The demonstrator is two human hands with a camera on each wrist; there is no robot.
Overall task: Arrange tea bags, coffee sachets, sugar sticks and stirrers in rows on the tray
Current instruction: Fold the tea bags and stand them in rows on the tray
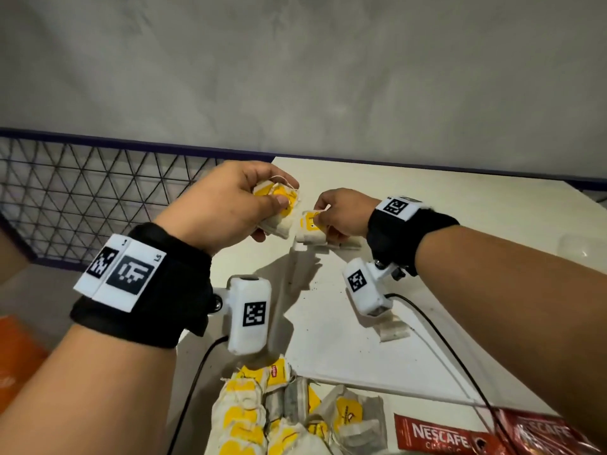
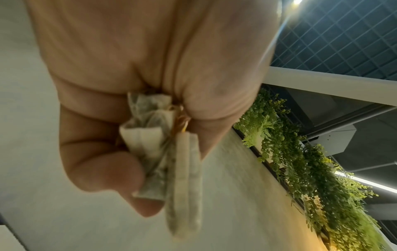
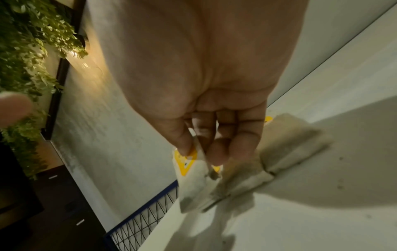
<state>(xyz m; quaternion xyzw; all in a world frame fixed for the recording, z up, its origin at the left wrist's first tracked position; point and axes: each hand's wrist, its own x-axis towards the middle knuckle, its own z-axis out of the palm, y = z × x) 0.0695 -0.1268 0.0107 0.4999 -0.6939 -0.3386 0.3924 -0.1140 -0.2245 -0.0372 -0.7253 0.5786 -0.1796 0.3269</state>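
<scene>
**Tea bags held in both hands above the white worktop**

Nearest the camera, a heap of tea bags [image 1: 262,412] with yellow tags is seen at the lower edge of the head view, and red Nescafé coffee sachets [image 1: 437,436] are laid just to its right. Both forearms are stretched forward over these, each bound with a black wrist strap [image 1: 147,290] carrying white marker tiles and a small white camera unit [image 1: 250,315] with a black cable.

Further out, the left hand [image 1: 223,205] is curled tightly round a bunch of tea bags [image 1: 279,208]; the thumb is pressed across the yellow tags, and in the left wrist view the crumpled paper bags [image 2: 163,152] are seen packed between the fingers and palm. The right hand [image 1: 341,211] is narrowed to a pinch: a single tea bag [image 1: 308,229] is held at its top between the thumb and fingertips [image 3: 219,152], with its lower edge at or just above the worktop. More tea bags [image 3: 287,141] are laid flat on the surface just beside it, close under that hand.

The white worktop [image 1: 427,205] is dotted with dark specks. A dark wire mesh panel [image 1: 82,192] is seen beyond its left edge, and a plain grey wall [image 1: 295,77] is behind. Green hanging foliage [image 2: 300,152] is shown in the wrist views
</scene>
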